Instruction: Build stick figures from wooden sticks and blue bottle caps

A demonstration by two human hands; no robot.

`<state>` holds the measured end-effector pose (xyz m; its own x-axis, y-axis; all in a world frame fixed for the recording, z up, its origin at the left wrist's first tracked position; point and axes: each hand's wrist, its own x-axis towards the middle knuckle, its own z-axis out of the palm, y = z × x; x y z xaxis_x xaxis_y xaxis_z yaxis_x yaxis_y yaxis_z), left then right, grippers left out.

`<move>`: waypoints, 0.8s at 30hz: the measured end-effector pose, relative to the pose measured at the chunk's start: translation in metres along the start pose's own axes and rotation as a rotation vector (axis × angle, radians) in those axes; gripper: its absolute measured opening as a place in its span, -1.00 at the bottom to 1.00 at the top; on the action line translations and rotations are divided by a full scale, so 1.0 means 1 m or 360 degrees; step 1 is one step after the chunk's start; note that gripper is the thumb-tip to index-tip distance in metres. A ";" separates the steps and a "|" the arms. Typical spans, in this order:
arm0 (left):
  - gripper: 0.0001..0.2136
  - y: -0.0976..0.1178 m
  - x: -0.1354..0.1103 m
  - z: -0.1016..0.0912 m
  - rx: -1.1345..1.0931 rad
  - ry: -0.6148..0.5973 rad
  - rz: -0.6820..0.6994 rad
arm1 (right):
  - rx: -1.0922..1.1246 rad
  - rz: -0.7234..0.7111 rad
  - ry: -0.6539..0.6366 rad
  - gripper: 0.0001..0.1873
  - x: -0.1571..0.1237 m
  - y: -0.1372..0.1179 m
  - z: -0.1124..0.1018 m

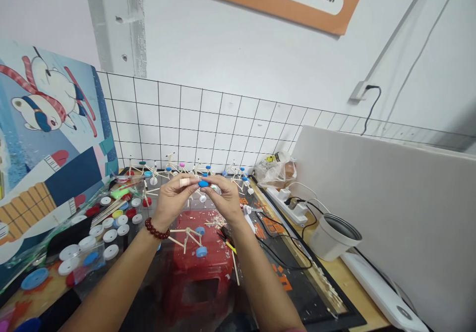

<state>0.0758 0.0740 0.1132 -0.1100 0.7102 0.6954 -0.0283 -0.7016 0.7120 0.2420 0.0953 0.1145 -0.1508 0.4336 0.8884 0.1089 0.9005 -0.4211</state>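
Observation:
Between the fingertips of both hands is a small bright blue oval piece [203,184]; its exact kind I cannot make out. My left hand [174,195], with a bandage on one finger and a beaded bracelet at the wrist, pinches its left side. My right hand [227,199] pinches the right side. Below them, a small stick-built frame with blue bottle-cap wheels [201,251] rests on the dark glossy tabletop [148,292]. Behind the hands stand several similar stick models [169,168], some topped with blue or pink pieces.
Bottle caps [110,235] in several colours lie at left, beside thin sticks [107,212]. Dark-handled cutters [225,234] and pale scraps [217,222] lie near my right forearm. At right are a power strip [286,205], black cables [284,262] and a white cup [330,238].

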 end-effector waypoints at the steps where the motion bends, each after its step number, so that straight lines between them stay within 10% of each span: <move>1: -0.90 0.000 0.000 0.000 0.0007 -0.0009 0.0007 | -0.0003 -0.0011 0.0001 -0.81 0.000 0.000 0.000; 6: -0.91 0.001 0.000 0.001 0.0002 -0.0006 -0.0005 | -0.0009 -0.0074 0.0001 -0.79 0.000 0.000 0.001; 13: -0.69 0.008 0.000 0.006 -0.0254 -0.0022 -0.0551 | -0.0167 -0.0096 0.0026 -0.80 -0.001 -0.001 0.000; 24: -0.72 0.012 0.000 0.008 -0.0293 -0.0139 -0.0611 | -0.0300 -0.0127 -0.0126 -0.73 -0.004 -0.001 0.003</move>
<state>0.0830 0.0660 0.1220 0.0274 0.9185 0.3945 -0.2286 -0.3785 0.8969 0.2399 0.0932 0.1106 -0.2421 0.3690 0.8974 0.2741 0.9132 -0.3015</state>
